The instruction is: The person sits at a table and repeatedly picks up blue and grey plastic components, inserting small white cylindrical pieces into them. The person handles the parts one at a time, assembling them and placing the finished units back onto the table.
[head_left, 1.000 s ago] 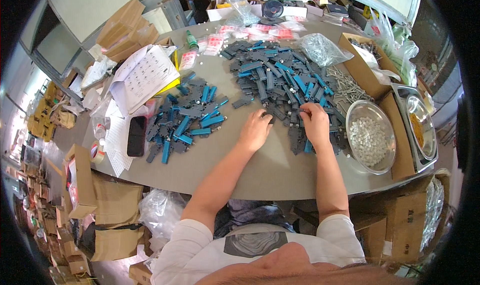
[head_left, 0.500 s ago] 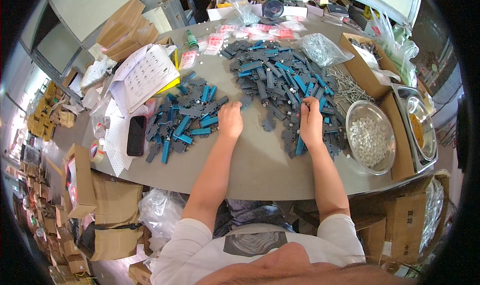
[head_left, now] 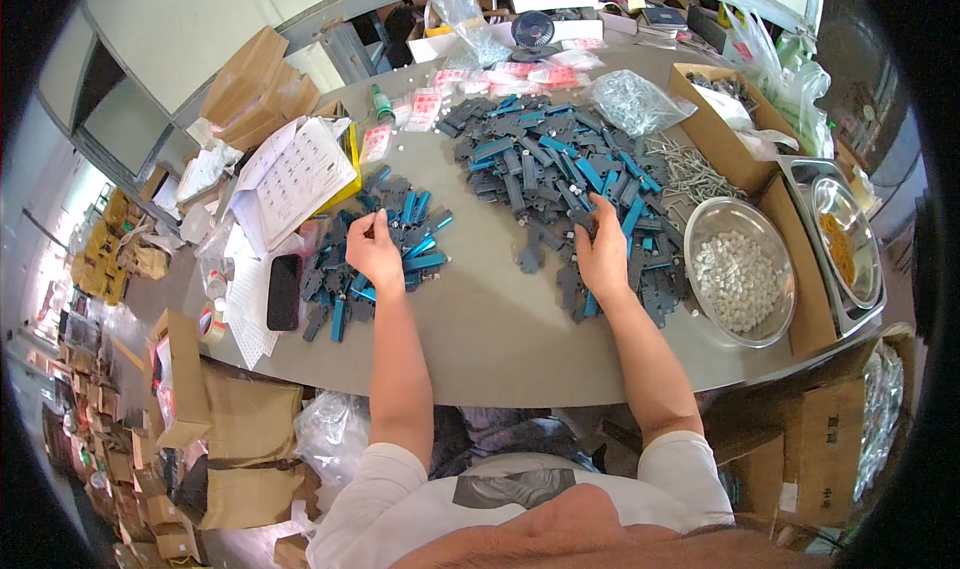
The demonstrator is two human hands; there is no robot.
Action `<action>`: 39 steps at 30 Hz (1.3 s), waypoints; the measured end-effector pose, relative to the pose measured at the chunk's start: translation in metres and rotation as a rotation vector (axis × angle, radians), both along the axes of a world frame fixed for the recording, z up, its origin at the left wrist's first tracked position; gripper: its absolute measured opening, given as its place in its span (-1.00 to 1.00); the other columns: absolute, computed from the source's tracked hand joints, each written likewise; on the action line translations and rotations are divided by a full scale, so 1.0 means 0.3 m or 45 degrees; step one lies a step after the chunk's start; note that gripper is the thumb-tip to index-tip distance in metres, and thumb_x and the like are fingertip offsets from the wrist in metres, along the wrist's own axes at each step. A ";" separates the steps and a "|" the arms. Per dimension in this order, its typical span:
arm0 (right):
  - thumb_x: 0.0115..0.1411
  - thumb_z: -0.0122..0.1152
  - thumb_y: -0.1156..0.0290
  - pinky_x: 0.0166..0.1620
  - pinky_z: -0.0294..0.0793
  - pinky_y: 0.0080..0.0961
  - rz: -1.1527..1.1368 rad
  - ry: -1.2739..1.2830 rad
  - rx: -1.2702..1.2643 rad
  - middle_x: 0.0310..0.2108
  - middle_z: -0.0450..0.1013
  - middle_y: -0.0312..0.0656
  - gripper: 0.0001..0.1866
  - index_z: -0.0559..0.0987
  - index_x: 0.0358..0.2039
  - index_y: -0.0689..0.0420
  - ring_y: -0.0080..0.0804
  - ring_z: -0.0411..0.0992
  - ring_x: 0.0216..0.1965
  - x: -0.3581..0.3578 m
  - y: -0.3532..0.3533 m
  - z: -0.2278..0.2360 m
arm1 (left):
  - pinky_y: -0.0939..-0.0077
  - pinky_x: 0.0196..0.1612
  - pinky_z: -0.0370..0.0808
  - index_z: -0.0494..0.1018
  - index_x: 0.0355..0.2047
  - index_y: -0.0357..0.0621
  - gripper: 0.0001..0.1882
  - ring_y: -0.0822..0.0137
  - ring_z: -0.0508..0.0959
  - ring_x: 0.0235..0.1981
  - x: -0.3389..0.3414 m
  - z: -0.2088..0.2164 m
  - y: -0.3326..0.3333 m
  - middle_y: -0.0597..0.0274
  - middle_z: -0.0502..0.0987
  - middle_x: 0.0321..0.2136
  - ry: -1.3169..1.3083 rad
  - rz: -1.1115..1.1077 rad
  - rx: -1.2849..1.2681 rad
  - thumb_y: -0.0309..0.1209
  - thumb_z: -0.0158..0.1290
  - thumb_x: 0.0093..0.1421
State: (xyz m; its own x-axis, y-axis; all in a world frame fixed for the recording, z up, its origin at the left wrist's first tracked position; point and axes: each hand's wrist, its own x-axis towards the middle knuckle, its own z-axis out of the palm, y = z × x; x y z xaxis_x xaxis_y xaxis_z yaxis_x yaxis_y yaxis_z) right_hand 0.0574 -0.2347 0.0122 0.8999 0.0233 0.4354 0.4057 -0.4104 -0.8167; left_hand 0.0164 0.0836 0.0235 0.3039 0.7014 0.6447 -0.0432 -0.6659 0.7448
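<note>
Over the smaller left pile of dark grey and blue parts (head_left: 345, 304), my left hand (head_left: 373, 254) is raised with its fingertips drawn together. Whether a small thing sits between those fingertips I cannot make out. My right hand (head_left: 604, 254) rests at the near edge of the larger pile of dark grey and blue parts (head_left: 520, 164). Its thumb and fingers are apart, touching or just above the parts, and no held piece shows. A loose dark grey part (head_left: 530, 257) lies at that pile's near left edge.
A steel bowl of white caps (head_left: 740, 279) and a heap of screws (head_left: 690, 169) stand right of the large pile. Papers (head_left: 295, 184) and a black phone (head_left: 284, 292) lie at the left. Further back are a green bottle (head_left: 381, 103), plastic bags (head_left: 640, 102) and a small fan (head_left: 532, 31).
My left hand has moved left from the gap between the piles to above the left pile; the dark part near its fingers is gone from there. My right hand's fingers have spread and shifted slightly left.
</note>
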 end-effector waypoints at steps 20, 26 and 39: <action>0.18 0.10 0.54 -0.26 0.41 -0.19 0.017 -0.285 -0.117 -0.29 0.40 -0.01 -0.80 0.48 -0.16 0.18 0.05 0.41 -0.29 0.020 0.014 -0.023 | 0.20 -0.13 0.41 0.45 -0.25 -0.20 -0.71 0.04 0.48 -0.27 0.028 -0.126 -0.002 0.07 0.53 -0.35 0.208 0.055 0.587 -0.59 0.16 -0.03; 0.28 -0.03 0.47 -0.24 0.41 -0.15 -0.007 -0.232 -0.098 -0.25 0.36 0.02 -0.77 0.43 -0.05 0.09 0.12 0.39 -0.25 0.006 0.022 -0.006 | 0.21 -0.02 0.43 0.45 -0.16 -0.22 -0.65 -0.02 0.50 -0.12 0.150 -0.100 -0.356 -0.04 0.53 -0.20 0.667 -0.658 0.430 -0.25 0.13 0.13; 0.23 0.04 0.50 -0.22 0.42 -0.19 0.123 -0.090 -0.112 -0.26 0.41 0.05 -0.73 0.45 -0.04 0.11 0.06 0.42 -0.24 0.008 0.031 -0.021 | 0.48 -0.37 0.50 0.40 -0.35 -0.32 -0.81 0.28 0.56 -0.45 0.208 -0.084 -0.334 0.02 0.58 -0.41 0.710 -0.950 -0.689 -0.45 0.08 0.08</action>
